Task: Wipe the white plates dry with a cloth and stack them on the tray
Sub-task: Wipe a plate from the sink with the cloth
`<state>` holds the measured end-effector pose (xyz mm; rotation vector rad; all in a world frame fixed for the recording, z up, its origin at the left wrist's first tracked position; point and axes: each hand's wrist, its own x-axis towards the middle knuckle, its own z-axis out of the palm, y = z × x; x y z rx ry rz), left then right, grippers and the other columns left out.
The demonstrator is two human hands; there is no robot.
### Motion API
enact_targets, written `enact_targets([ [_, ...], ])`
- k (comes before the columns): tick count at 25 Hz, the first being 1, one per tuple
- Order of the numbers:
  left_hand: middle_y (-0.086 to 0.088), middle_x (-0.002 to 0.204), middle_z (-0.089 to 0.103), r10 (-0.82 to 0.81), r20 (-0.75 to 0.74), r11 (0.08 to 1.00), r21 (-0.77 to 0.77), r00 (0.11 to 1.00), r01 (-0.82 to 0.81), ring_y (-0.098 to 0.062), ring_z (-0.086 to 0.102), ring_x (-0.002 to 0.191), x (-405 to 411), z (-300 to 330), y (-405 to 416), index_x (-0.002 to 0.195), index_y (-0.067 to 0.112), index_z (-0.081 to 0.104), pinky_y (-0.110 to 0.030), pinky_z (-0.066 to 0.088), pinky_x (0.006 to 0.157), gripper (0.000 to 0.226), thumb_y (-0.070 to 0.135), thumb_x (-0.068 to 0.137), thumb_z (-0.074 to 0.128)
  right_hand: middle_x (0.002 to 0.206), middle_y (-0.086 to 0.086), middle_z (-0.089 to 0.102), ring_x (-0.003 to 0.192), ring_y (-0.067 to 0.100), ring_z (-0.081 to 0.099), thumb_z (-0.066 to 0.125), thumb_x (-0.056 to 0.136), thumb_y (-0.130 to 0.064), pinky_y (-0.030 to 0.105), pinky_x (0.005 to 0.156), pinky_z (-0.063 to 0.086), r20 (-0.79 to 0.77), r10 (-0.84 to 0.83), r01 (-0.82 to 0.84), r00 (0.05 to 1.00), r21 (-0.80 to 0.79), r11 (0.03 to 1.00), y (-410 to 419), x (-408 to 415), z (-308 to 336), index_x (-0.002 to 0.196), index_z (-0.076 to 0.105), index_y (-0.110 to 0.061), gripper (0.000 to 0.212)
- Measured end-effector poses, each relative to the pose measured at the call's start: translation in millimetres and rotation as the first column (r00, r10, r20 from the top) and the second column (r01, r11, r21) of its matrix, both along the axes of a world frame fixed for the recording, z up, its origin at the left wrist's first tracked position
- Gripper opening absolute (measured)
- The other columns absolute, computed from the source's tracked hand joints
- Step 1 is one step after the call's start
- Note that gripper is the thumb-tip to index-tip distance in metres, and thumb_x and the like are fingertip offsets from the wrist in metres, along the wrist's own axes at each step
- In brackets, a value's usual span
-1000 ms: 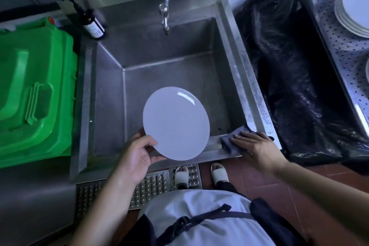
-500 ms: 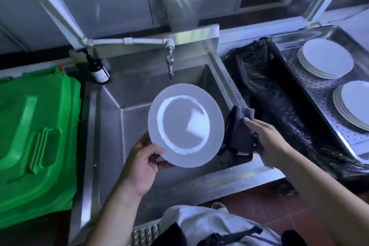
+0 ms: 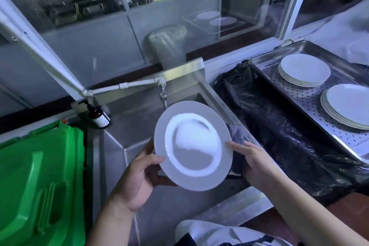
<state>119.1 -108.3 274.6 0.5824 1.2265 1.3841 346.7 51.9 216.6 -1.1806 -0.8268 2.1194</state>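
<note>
Since half a second ago, we are bringing the cloth in behind the plate. Our left hand is pinching its left rim above the sink; our right hand is gripping cloth and right rim. Two plate stacks are sitting on the tray.

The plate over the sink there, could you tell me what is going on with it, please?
A person holds a white plate over the sink, the left hand gripping its rim. The right hand holds a grey cloth behind its other edge. Two plate stacks sit on the tray to the right.
</note>
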Motion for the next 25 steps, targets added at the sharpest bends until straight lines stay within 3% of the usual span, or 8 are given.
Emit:
enact_targets([
  [4, -0.012, 0.130, 0.069, -0.046, -0.050, 0.999, -0.024, 0.998, 0.045, -0.029, 0.071, 0.098, -9, 17, 13, 0.133, 0.031, 0.067, -0.050, 0.061, 0.067, 0.061, 0.015, 0.074, 0.074, 0.112, 0.020, 0.074, 0.099, 0.041, 0.071, 0.071, 0.087, -0.008, 0.049, 0.081, 0.059, -0.031, 0.019, -0.020, 0.999, -0.035, 0.999, 9, -2, -4, 0.111, 0.074, -0.002, 0.025],
  [9, -0.006, 0.123, 0.071, -0.069, -0.025, 0.995, -0.069, 0.997, 0.067, -0.025, 0.072, 0.084, -13, 27, 24, 0.137, 0.034, 0.063, -0.051, 0.061, 0.066, 0.077, 0.004, 0.067, 0.072, 0.112, 0.021, 0.074, 0.097, 0.039, 0.072, 0.070, 0.089, -0.007, 0.044, 0.075, 0.062, -0.032, 0.135, -0.136, 0.990, -0.041, 0.990, 25, -5, -2, 0.114, 0.071, 0.000, 0.026],
  [12, -0.004, 0.116, 0.071, 0.048, -0.151, 0.991, -0.116, 0.987, -0.066, -0.022, 0.070, 0.083, -3, 30, 29, 0.127, 0.036, 0.069, -0.047, 0.059, 0.060, 0.073, 0.000, 0.064, 0.063, 0.100, 0.019, 0.076, 0.087, 0.037, 0.073, 0.068, 0.093, -0.008, 0.046, 0.069, 0.061, 0.149, 0.193, -0.195, 0.970, 0.000, 0.981, 44, -10, 13, 0.107, 0.072, -0.001, 0.016],
  [15, -0.003, 0.109, 0.071, 0.129, -0.270, 0.987, -0.056, 0.954, -0.150, -0.019, 0.069, 0.080, 11, 38, 32, 0.126, 0.039, 0.070, -0.044, 0.057, 0.058, 0.073, 0.001, 0.064, 0.061, 0.089, 0.012, 0.071, 0.079, 0.026, 0.067, 0.055, 0.097, -0.007, 0.034, 0.068, 0.053, 0.353, 0.020, -0.106, 0.935, 0.224, 0.969, 67, -19, 36, 0.097, 0.069, -0.003, 0.015],
  [18, 0.000, 0.100, 0.072, 0.161, -0.383, 0.986, 0.016, 0.909, -0.168, -0.011, 0.065, 0.072, 38, 51, 43, 0.128, 0.042, 0.068, -0.039, 0.056, 0.056, 0.074, 0.002, 0.066, 0.058, 0.077, 0.008, 0.061, 0.071, 0.021, 0.056, 0.043, 0.090, -0.006, 0.030, 0.060, 0.042, 0.390, -0.083, -0.149, 0.917, 0.529, 0.835, 76, -33, 72, 0.086, 0.064, -0.010, 0.021],
  [20, 0.000, 0.096, 0.072, 0.151, -0.429, 0.989, 0.060, 0.891, -0.138, -0.011, 0.064, 0.072, 61, 61, 53, 0.131, 0.042, 0.065, -0.037, 0.056, 0.056, 0.075, 0.001, 0.069, 0.056, 0.094, 0.005, 0.067, 0.085, 0.025, 0.061, 0.042, 0.091, -0.011, 0.035, 0.074, 0.049, 0.420, -0.070, -0.242, 0.905, 0.642, 0.727, 69, -42, 94, 0.110, 0.069, -0.023, 0.034],
  [22, -0.002, 0.098, 0.074, 0.139, -0.464, 0.990, 0.083, 0.875, -0.113, -0.016, 0.065, 0.077, 82, 71, 63, 0.134, 0.041, 0.063, -0.039, 0.058, 0.059, 0.075, -0.001, 0.071, 0.055, 0.119, 0.004, 0.070, 0.106, 0.032, 0.063, 0.044, 0.098, -0.015, 0.037, 0.088, 0.049, 0.429, -0.128, -0.273, 0.894, 0.751, 0.601, 56, -46, 115, 0.136, 0.060, -0.032, 0.044],
  [25, -0.006, 0.102, 0.074, 0.197, -0.448, 0.980, 0.129, 0.872, -0.155, -0.020, 0.067, 0.080, 99, 88, 71, 0.130, 0.037, 0.068, -0.040, 0.059, 0.059, 0.071, -0.002, 0.071, 0.053, 0.125, -0.002, 0.070, 0.111, 0.029, 0.063, 0.049, 0.096, -0.012, 0.037, 0.080, 0.048, 0.330, -0.090, -0.283, 0.940, 0.897, 0.340, 34, -44, 140, 0.140, 0.056, -0.039, 0.051],
])
